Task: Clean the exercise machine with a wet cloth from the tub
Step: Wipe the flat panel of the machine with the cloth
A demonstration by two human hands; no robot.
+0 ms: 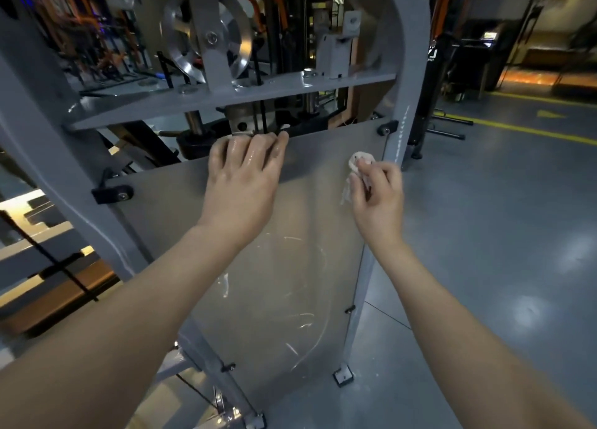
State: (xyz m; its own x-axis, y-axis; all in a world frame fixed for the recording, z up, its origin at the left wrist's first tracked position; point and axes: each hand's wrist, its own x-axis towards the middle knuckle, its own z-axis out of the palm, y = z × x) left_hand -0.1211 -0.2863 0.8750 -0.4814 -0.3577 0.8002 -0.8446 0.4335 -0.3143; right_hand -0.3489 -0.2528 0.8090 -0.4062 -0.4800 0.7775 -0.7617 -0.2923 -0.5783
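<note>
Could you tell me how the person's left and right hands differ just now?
The left hand hooks its fingers over the top edge of the panel; the right hand pinches a white cloth against its face. The left sits higher than the right. Both work at the panel's upper part.

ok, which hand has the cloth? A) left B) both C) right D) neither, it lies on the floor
C: the right hand pinches the white cloth at the clear panel, while the left hand grips the panel's top edge and holds no cloth.
</note>
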